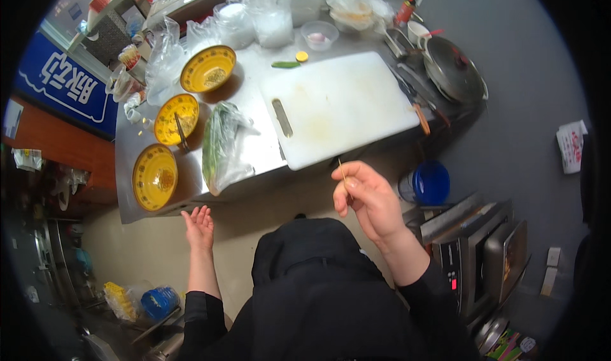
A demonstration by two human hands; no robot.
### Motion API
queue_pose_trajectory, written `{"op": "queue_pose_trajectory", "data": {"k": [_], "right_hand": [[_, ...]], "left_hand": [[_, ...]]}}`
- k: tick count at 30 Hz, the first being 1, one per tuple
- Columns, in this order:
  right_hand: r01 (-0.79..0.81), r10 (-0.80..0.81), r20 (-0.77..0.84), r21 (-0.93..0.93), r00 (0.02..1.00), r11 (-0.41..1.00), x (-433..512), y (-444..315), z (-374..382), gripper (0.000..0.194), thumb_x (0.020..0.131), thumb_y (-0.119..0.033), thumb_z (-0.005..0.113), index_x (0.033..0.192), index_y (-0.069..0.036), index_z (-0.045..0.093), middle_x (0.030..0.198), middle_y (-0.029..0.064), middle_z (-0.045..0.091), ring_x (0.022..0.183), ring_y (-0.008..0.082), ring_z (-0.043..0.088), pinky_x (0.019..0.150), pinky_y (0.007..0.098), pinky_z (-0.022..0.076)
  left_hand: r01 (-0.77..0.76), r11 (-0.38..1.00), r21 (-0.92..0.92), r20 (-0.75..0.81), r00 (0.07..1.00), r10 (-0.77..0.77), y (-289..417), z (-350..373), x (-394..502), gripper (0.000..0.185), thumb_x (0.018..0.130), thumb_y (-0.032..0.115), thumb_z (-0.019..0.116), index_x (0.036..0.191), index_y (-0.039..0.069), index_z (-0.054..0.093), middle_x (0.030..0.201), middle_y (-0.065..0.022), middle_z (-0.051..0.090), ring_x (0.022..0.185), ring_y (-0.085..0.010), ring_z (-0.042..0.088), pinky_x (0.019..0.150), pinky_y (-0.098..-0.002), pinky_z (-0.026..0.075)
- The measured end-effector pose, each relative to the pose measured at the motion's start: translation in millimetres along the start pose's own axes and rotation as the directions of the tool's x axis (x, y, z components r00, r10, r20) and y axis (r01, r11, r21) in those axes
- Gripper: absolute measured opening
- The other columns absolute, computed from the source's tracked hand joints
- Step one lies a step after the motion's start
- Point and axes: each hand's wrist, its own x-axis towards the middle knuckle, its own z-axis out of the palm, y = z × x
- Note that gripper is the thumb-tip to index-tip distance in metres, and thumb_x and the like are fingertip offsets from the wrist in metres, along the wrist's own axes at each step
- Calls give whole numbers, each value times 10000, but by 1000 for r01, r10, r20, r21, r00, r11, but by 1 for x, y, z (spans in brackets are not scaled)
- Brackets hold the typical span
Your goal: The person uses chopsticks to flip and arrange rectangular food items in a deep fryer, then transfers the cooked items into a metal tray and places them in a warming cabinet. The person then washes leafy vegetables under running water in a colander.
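Note:
My right hand point(365, 196) pinches a thin wooden toothpick point(342, 171) between thumb and fingers, just off the front edge of a white cutting board point(343, 108). My left hand point(199, 227) is empty with its fingers apart, near the steel table's front left edge. Close to it stands a yellow patterned bowl point(155, 177) with a little food in the bottom. Behind are a second yellow bowl point(164, 117) with dark chopsticks point(179, 127) in it and a third point(208, 68). Green vegetables in a clear plastic bag point(222, 146) lie between the bowls and the board.
A green vegetable piece point(286, 64) and a yellow round slice point(301, 56) lie behind the board. Knives point(422, 117) and a lidded pan point(453, 70) are at its right. Bagged containers point(269, 17) line the back. A blue bucket point(431, 182) stands below, right of my right hand.

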Motion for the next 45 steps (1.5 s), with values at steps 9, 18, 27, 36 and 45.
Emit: {"op": "queue_pose_trajectory", "data": {"k": [9,18,27,36,45], "right_hand": [[452,-449,57,-96,892,887,-99,-53,-65,160,938,-124,445,1025,-7,510,738,102,599,674,156,564,622,252,461],[741,-643,370,-334,671,582,-164,-61,-65,89,912,-200,550,922,-126,597,894,28,476,793,128,413,704,264,296],[-60,140,268,-286,953,956,-145,122,16,148,882,-122,564,969,-3,581,782,6,522,691,75,455,624,210,363],[-406,754,329,-685,568,604,-133,331,137,125,915,-110,512,926,-26,605,628,-1,510,542,80,433,509,205,348],[-228,947,216,-935,238,270,-173,611,372,137,818,-43,549,697,-7,602,646,101,610,529,188,598,494,287,500]], "left_hand": [[161,966,204,-46,987,-155,-92,-65,-125,576,920,502,446,1185,-9,460,1039,-154,589,907,-218,594,716,-255,512],[394,795,461,-345,905,-248,-142,-166,-230,352,932,320,506,1119,22,514,951,-124,632,789,-189,633,600,-233,506],[232,828,510,-58,970,-236,-150,-194,-266,252,878,153,576,1108,51,564,898,-51,638,807,-125,611,714,-243,483],[78,896,438,-226,974,26,-165,-359,-313,200,858,146,608,1002,7,599,825,-68,646,712,-132,617,675,-257,497],[50,997,-61,-735,674,-79,-196,-489,-453,152,881,109,563,1002,20,582,851,-76,638,725,-140,609,662,-249,493]]}}
